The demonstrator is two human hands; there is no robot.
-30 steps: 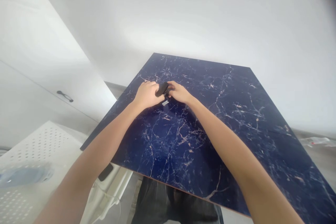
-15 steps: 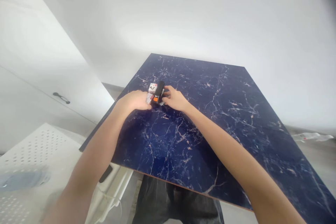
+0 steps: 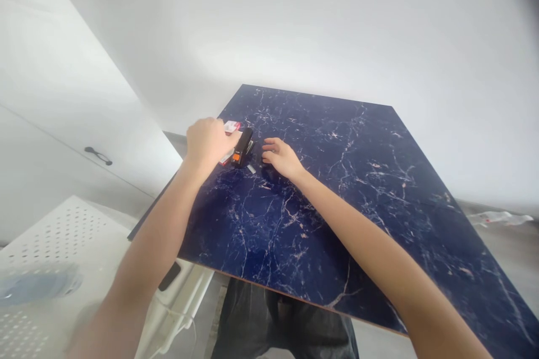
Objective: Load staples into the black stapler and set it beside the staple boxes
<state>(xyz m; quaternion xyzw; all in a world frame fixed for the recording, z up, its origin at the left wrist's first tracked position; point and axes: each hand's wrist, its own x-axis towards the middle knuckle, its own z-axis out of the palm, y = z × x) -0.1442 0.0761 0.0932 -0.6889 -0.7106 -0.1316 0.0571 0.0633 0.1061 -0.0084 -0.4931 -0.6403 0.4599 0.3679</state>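
Observation:
My left hand (image 3: 208,143) is bent over a small white-and-red box (image 3: 232,126), its thumb reaching toward a black stapler. A second white-and-red piece (image 3: 226,158) shows below the thumb; whether it is a separate box I cannot tell. The black stapler (image 3: 242,147), with an orange label on its near end, lies right beside the thumb. Just in front of it is a short grey strip (image 3: 251,169), perhaps staples. My right hand (image 3: 283,158) rests to the right of the stapler, fingers loosely bent and apart, holding nothing.
The dark blue marbled table (image 3: 320,207) stands near a white wall (image 3: 320,22). To the left are a white cabinet door with a black handle (image 3: 98,156) and a white perforated surface (image 3: 63,224). A clear plastic item (image 3: 501,218) lies beyond the table's right edge.
My left hand has moved left and slightly away from me, the boxes and stapler shifting left with it. The stapler is now apart from my right hand, and the grey strip lies exposed.

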